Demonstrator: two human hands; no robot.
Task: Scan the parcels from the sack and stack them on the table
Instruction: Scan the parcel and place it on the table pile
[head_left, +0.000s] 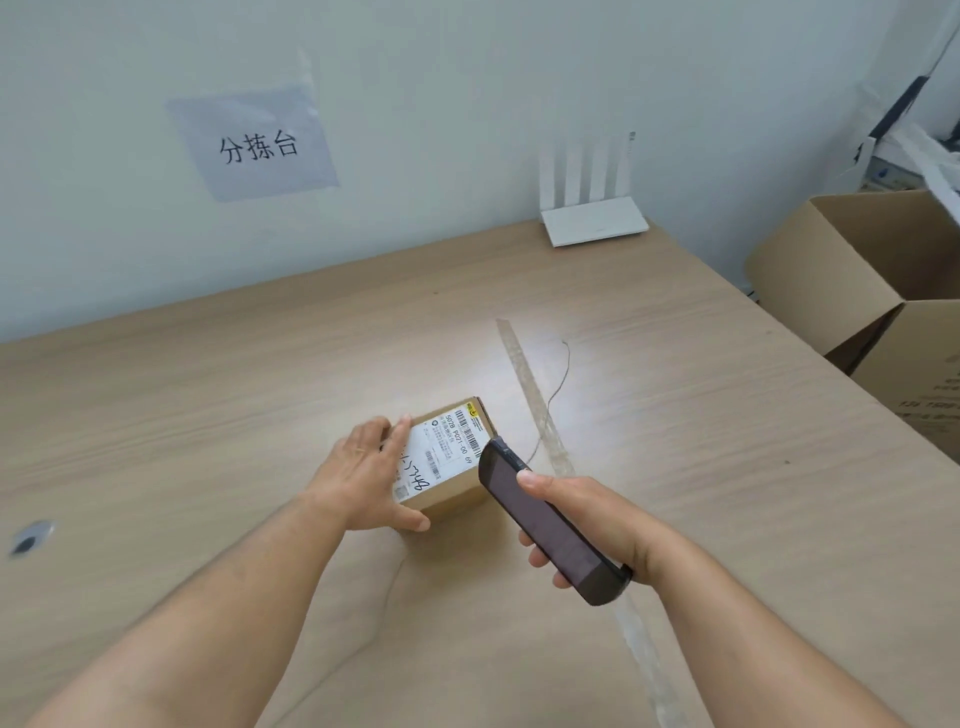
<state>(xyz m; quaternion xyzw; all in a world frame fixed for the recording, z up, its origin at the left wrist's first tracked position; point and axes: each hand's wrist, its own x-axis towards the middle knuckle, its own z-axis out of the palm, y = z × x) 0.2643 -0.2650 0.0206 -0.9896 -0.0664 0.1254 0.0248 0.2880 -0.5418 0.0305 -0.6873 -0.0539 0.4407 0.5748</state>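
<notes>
Now you are at the scan step, as I read it; one parcel (451, 500) lies flat on the counter (208, 415) near its middle, label (448, 448) up, and nothing is stacked beside it that I can see. Your left hand (363, 478) rests on the parcel from 8 o'clock; its fingers are spread and fairly straight over the label's left part, and the thumb lies along the near side, so it steadies the parcel rather than clamping it. Your right hand (587, 525) is curled round the scanner (545, 530), thumb on its dark face; the scanner comes in from 4 o'clock, its nose just over the parcel's right edge, close to the long barcode at the 1 o'clock corner of the label. Whether the nose touches the parcel I cannot tell.

The next move, I judge, calls for you to aim the nose square at that barcode and keep your left fingers off the printed bars; once it reads, the parcel wants a settled place on the counter as the base of the stack, then a reach for the sack, which is out of view.

A strip of tape (535, 395) runs across the counter from 12 to 5 o'clock just right of the parcel; a router (592, 223) sits far off at 1 o'clock; an open box (883, 312) stands beyond the counter's edge at 3 o'clock.
</notes>
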